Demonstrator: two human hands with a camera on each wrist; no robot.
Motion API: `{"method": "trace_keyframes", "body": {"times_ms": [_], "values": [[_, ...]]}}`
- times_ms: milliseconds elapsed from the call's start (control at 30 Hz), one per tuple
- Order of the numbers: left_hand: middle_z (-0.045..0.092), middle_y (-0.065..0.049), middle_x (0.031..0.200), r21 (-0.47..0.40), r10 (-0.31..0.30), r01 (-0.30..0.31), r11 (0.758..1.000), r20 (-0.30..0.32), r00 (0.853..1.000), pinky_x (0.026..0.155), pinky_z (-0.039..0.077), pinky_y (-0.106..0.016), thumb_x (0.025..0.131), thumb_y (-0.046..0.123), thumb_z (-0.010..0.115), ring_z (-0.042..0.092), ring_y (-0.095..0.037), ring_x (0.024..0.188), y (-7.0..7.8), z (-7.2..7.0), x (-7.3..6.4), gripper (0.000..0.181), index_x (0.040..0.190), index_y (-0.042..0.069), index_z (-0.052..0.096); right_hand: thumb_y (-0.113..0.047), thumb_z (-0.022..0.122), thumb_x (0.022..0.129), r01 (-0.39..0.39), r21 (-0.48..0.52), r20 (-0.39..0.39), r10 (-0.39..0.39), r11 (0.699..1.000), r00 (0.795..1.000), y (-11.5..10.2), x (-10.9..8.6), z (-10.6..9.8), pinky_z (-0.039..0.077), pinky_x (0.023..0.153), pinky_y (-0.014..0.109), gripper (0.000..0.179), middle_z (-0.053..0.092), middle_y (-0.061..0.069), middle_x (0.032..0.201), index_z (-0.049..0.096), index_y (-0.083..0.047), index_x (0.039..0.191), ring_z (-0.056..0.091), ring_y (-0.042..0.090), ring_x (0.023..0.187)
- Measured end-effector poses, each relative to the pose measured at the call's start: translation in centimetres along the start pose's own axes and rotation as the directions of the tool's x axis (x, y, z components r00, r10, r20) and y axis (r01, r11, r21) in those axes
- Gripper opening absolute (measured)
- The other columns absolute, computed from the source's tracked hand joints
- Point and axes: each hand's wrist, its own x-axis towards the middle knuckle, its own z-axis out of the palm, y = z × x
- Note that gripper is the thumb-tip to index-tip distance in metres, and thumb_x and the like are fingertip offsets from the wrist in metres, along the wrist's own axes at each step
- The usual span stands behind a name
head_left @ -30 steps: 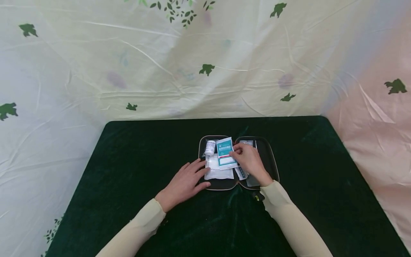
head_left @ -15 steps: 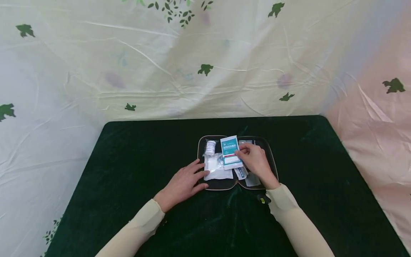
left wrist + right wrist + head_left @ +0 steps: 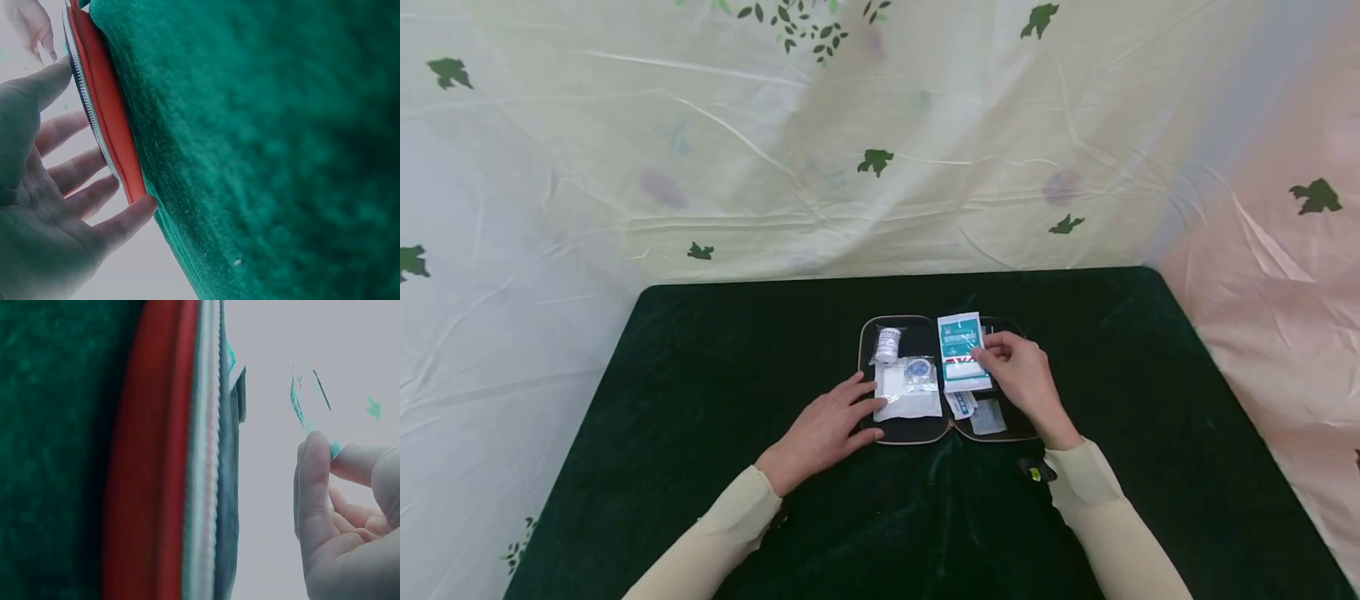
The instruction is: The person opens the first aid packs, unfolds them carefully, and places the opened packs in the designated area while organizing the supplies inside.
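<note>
- Since half a second ago in the head view, the packet (image 3: pixel 962 346) has shifted from across the middle of the open case (image 3: pixel 917 431) to above its right half, pinched by the thumb and fingers of the right hand (image 3: pixel 1028 375).
- That move leaves a clear bag (image 3: pixel 919 371) with something round in it fully in sight on the white pouch (image 3: pixel 910 406), inside the case's left half; the handling, I judge, now belongs to the right half. A bottle (image 3: pixel 887 343) lies at the far end of the left half. Near the case's hinge, a blue-and-white strip (image 3: pixel 961 405) shows below the packet, with a grey sachet (image 3: pixel 988 417) beside it. The left hand (image 3: pixel 827 421) has stayed at the case's left edge, fingers apart and clamped on nothing.
- Left wrist view: only here does the left hand's palm show, its fingers spread along the case's zip (image 3: pixel 94 112) and red side (image 3: pixel 106 94), one fingertip overlapping the red. The case's contents are hidden.
- Right wrist view: the pinch is seen from below, a teal corner between thumb and forefinger, well apart from the case's rim. Glare washes out most of the packet.
</note>
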Motion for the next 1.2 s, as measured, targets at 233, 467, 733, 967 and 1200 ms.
{"method": "trace_keyframes", "body": {"times_ms": [233,467,733,967,1200], "values": [[0.043,-0.006,0.162,-0.002,-0.011,0.011,1.000,0.010,1.000,0.113,0.042,-0.057,0.102,0.051,0.062,0.028,-0.027,0.155,0.1,0.0,0.0,0.053,0.147,0.024,0.059,-0.026,0.066,0.103,-0.023,0.018,-0.031,0.024,1.000,0.999,0.8,-0.3,-1.3,0.053,0.078,0.033,0.033,0.070,0.017,0.106,0.067,0.000,0.124,0.064,0.026,0.087],[0.043,-0.006,0.162,-0.013,-0.009,0.009,1.000,0.012,1.000,0.112,0.042,-0.058,0.101,0.050,0.063,0.028,-0.027,0.155,0.0,-0.1,0.0,0.053,0.148,0.024,0.059,-0.030,0.065,0.104,-0.037,0.007,-0.051,0.038,0.999,0.998,1.7,-0.6,-3.0,0.051,0.076,0.027,0.038,0.070,0.019,0.108,0.066,0.000,0.126,0.065,0.027,0.089],[0.042,-0.006,0.162,-0.009,-0.008,0.008,1.000,0.018,1.000,0.112,0.042,-0.057,0.101,0.050,0.062,0.027,-0.027,0.155,0.0,-0.2,0.1,0.053,0.148,0.025,0.058,-0.030,0.064,0.104,-0.054,-0.018,-0.063,0.053,0.998,0.997,2.8,-0.7,-4.2,0.052,0.071,0.019,0.037,0.070,0.019,0.109,0.066,0.000,0.126,0.067,0.028,0.090],[0.042,-0.006,0.162,-0.012,-0.009,0.009,1.000,0.024,1.000,0.113,0.041,-0.056,0.102,0.050,0.062,0.027,-0.026,0.155,0.0,-0.2,0.1,0.054,0.148,0.024,0.058,-0.032,0.062,0.105,-0.084,-0.040,-0.067,0.081,0.996,0.994,3.7,-0.7,-5.0,0.052,0.073,0.021,0.041,0.070,0.019,0.110,0.064,0.001,0.129,0.066,0.027,0.091],[0.043,-0.006,0.162,-0.015,-0.003,0.004,1.000,0.022,1.000,0.114,0.041,-0.055,0.102,0.050,0.062,0.027,-0.026,0.155,0.0,-0.2,0.1,0.054,0.148,0.023,0.058,-0.032,0.062,0.105,-0.114,-0.048,-0.085,0.110,0.992,0.990,4.5,-0.5,-5.3,0.051,0.073,0.027,0.041,0.070,0.019,0.108,0.064,0.001,0.129,0.066,0.027,0.090]]}}
